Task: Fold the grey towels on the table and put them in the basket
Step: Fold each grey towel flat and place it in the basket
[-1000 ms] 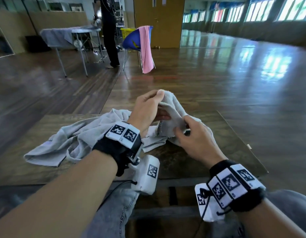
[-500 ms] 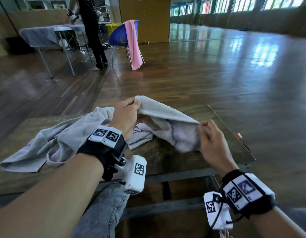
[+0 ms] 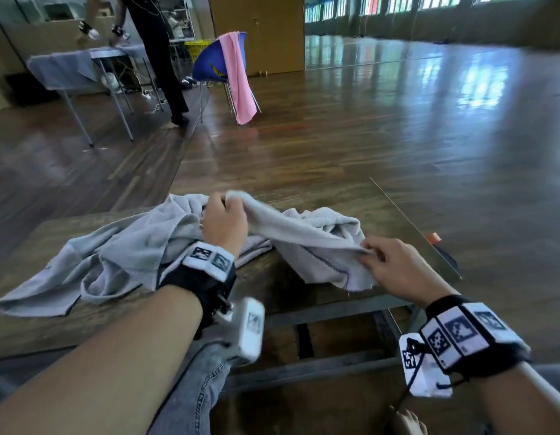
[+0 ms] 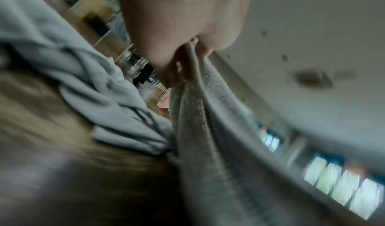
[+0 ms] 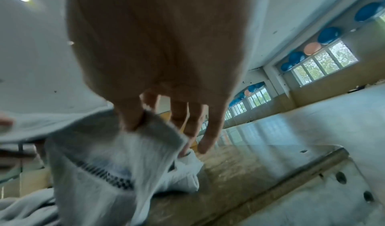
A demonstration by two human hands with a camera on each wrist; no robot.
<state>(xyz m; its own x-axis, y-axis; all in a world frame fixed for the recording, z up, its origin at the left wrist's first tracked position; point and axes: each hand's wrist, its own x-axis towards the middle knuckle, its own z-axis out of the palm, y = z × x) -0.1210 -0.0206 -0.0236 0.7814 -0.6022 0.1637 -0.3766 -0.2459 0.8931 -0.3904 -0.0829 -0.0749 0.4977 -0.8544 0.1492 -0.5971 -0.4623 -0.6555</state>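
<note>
The left hand point(image 3: 224, 221) pinches one end of a grey towel point(image 3: 303, 237) with curled fingers point(image 4: 166, 59), and the right hand point(image 3: 398, 266) pinches its near right edge between thumb and forefinger, the other fingers point(image 5: 210, 130) loosely spread. The towel hangs stretched between them above the worktop point(image 3: 30, 328), its far part bunched on the right side. A second towel point(image 3: 115, 255) lies crumpled on the worktop to the left, touching the first.
</note>
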